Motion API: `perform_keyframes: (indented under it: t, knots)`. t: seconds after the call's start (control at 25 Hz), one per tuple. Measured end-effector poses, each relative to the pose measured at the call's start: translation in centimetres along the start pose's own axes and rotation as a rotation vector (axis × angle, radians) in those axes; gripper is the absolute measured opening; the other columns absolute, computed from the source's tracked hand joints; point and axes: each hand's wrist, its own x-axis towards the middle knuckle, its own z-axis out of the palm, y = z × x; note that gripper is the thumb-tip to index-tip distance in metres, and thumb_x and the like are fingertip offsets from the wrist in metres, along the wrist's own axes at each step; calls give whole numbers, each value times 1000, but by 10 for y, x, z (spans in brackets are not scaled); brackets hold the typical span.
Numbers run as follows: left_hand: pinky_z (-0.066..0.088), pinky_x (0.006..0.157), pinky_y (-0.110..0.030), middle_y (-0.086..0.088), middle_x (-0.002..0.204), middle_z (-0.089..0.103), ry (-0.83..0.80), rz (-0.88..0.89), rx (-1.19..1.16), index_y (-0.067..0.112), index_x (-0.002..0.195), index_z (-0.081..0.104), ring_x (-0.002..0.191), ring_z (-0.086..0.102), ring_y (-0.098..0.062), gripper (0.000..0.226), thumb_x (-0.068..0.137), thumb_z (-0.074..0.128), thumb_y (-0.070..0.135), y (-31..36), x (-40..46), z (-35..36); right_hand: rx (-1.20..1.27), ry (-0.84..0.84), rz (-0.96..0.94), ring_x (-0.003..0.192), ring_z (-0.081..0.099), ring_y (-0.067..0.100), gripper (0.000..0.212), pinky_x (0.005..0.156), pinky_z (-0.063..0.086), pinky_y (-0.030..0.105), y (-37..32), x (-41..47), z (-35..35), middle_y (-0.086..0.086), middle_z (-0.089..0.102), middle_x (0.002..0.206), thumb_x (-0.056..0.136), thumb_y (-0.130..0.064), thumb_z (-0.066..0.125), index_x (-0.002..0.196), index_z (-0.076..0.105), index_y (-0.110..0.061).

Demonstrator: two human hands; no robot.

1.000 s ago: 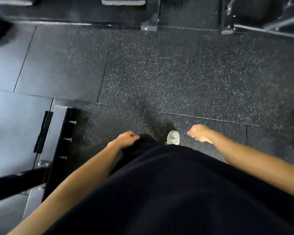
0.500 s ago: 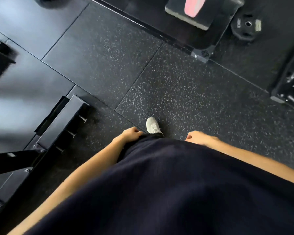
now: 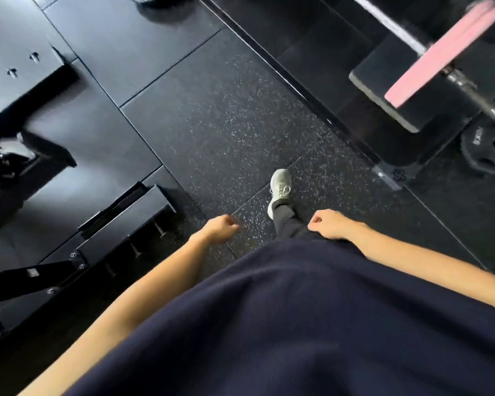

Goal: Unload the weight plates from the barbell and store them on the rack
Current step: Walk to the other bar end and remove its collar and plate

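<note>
Left hand [image 3: 222, 228] and right hand [image 3: 330, 225] hang loosely curled, nothing held. Pink round weight plate [image 3: 440, 52] is seen far right on steel barbell sleeve [image 3: 469, 90]. Black rubber plate [image 3: 486, 151] lies on speckled floor [image 3: 226, 124] just beyond.

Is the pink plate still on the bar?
Yes. The pink plate sits on the barbell, whose metal end sticks out past it.

A black rubber floor [image 3: 226, 124] with white speckles is seen, divided by seams into tiles. A light grey shoe [image 3: 280, 187] is placed on it, below a dark trouser leg [image 3: 286, 221]. A dark navy shirt [image 3: 312, 324] fills the lower part.
</note>
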Motion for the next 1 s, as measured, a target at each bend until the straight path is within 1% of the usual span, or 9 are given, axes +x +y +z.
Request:
perform_keyframes:
  t: [0.2,0.28,0.36,0.44,0.64,0.76,0.8,0.88,1.0]
  knots:
    - [44,82,-30,-16,127,60,-136,-139,-104,0,120,59,115,57,-30,40,98,48,31,18,61,-91,-81,-67,-37,97,57,22,17,84,44,33,-75,108,-140,6,65,110,90,-35,58,95,63,-19]
    - [47,84,-33,-22,120,63,-45,-160,-235,-2,114,63,111,60,-33,40,98,46,31,29,88,-155,-112,-50,-65,94,57,21,15,83,44,32,-121,146,-209,7,66,110,90,-34,58,94,62,-20]
    - [50,76,-37,-26,97,65,115,-183,-392,-1,97,67,91,65,-32,34,95,48,28,33,114,-212,-156,-35,-92,92,55,20,17,79,42,30,-160,179,-263,7,66,109,90,-32,59,97,63,-17]
    - [44,65,-35,-14,77,57,230,-208,-513,11,83,63,73,57,-24,24,92,49,28,36,135,-258,-218,-69,-124,90,56,21,21,77,40,29,-202,209,-301,8,65,109,91,-32,58,102,64,-14]
    - [39,82,-31,-10,105,65,174,-246,-591,16,96,62,96,56,-22,19,96,48,28,25,208,-339,-345,-149,-146,92,58,21,24,78,43,29,-318,295,-356,6,65,112,92,-30,55,107,63,-13]
    - [40,82,-32,-4,94,59,206,-241,-589,12,96,65,91,52,-17,25,95,49,30,-12,255,-431,-471,-221,-120,85,58,14,26,63,40,20,-393,337,-379,-1,62,107,91,-33,55,110,63,-17]
    - [38,77,-31,-4,91,57,199,-253,-543,15,92,62,87,50,-18,21,93,49,32,-28,267,-468,-504,-235,-110,88,59,14,27,64,42,20,-422,349,-391,-1,62,109,91,-33,55,110,63,-16]
    - [34,71,-30,-6,88,51,207,-270,-474,17,86,53,82,47,-20,16,92,50,32,-55,290,-544,-508,-193,-142,103,60,22,28,80,46,27,-487,381,-422,4,64,117,89,-30,57,108,66,-12]
    - [37,76,-29,-5,97,52,235,-276,-453,14,102,59,95,54,-21,23,96,50,34,-87,316,-636,-361,-18,-179,107,59,26,23,85,43,31,-575,425,-466,7,67,115,87,-28,60,102,69,-13]
